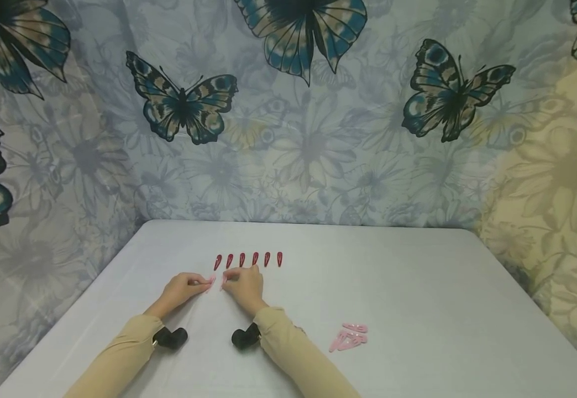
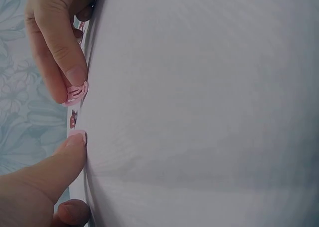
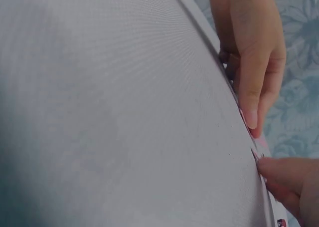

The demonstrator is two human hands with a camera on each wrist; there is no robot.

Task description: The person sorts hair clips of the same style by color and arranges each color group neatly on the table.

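My left hand (image 1: 181,288) pinches a pink snap hair clip (image 1: 211,281) between thumb and fingertips, low over the white table. Just to its right, my right hand (image 1: 245,284) pinches another pink hair clip (image 2: 76,94), whose slotted front shows in the left wrist view. The two clips are a small gap apart. Behind them lies a row of several red hair clips (image 1: 242,260), evenly spaced with their long sides parallel. The right hand's knuckles overlap part of that row in the head view. Fingers cover much of both pink clips.
A loose pile of pink hair clips (image 1: 349,338) lies on the white table (image 1: 418,287), right of the right forearm. Each wrist wears a black heart-shaped piece (image 1: 171,338). A butterfly-patterned cloth (image 1: 313,166) hangs behind the table's far edge.
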